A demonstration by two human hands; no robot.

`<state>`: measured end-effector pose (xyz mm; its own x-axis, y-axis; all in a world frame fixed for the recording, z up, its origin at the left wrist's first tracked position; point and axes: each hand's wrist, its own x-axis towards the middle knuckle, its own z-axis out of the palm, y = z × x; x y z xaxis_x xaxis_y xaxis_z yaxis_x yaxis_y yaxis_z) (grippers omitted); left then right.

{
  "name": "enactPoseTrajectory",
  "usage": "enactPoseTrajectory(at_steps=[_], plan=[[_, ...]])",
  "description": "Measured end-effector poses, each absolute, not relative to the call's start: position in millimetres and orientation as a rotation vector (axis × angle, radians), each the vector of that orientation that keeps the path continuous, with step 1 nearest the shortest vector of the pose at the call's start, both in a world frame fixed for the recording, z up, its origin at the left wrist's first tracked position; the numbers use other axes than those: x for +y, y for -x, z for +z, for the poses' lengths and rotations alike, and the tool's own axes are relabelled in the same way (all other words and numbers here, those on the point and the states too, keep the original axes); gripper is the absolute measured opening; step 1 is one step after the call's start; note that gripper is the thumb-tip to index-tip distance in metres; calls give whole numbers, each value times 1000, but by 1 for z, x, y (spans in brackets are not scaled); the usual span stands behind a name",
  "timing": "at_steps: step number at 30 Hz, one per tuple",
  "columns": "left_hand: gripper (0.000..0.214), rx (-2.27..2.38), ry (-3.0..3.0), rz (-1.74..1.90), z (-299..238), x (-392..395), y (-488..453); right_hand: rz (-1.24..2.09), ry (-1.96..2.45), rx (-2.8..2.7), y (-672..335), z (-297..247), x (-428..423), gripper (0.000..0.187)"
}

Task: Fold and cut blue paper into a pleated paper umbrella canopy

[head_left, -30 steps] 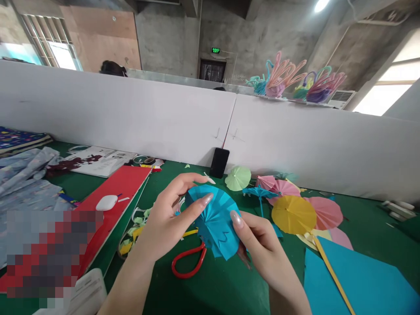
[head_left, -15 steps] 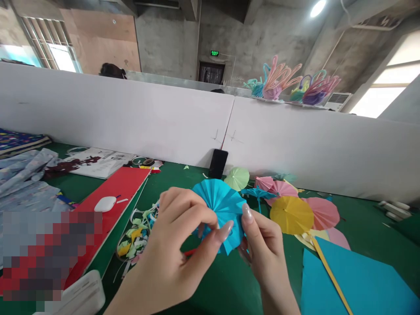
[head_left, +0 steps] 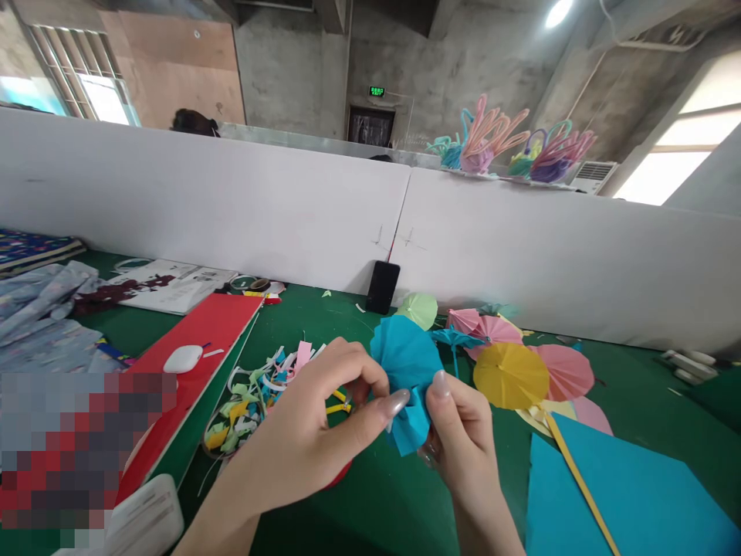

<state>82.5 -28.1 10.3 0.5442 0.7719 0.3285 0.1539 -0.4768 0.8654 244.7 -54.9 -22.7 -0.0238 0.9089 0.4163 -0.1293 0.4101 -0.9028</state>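
Observation:
Both my hands hold a pleated blue paper circle (head_left: 406, 363) above the green table (head_left: 370, 510). My left hand (head_left: 316, 432) pinches its lower left edge between thumb and curled fingers. My right hand (head_left: 463, 440) pinches the lower right, thumb on the paper. The paper is folded in on itself, half gathered. A red scissor handle (head_left: 341, 473) is mostly hidden under my left hand.
Finished paper umbrellas lie behind: yellow (head_left: 510, 375), pink (head_left: 564, 372), green (head_left: 417, 310). A blue paper sheet (head_left: 614, 494) with a yellow strip lies at right. Paper scraps (head_left: 252, 394), a red board (head_left: 202, 332), a black phone (head_left: 383, 286) against the white partition (head_left: 231, 208).
The blue paper circle has gone from spread and flat to gathered and folded. My left hand's fingers have curled in and closed on it; both hands have drifted slightly right.

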Motion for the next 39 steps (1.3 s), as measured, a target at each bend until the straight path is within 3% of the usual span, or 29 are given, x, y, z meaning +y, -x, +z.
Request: enactPoseTrajectory(at_steps=[15, 29, 39], plan=[[16, 698, -1700, 780, 7, -25, -80, 859, 788, -1505, -249, -19, -57, 50], [19, 839, -1704, 749, 20, -31, -86, 125, 850, -1700, -247, -19, -53, 29], [18, 848, -1721, 786, 18, -32, -86, 191, 880, -1676, -244, -23, -50, 32]])
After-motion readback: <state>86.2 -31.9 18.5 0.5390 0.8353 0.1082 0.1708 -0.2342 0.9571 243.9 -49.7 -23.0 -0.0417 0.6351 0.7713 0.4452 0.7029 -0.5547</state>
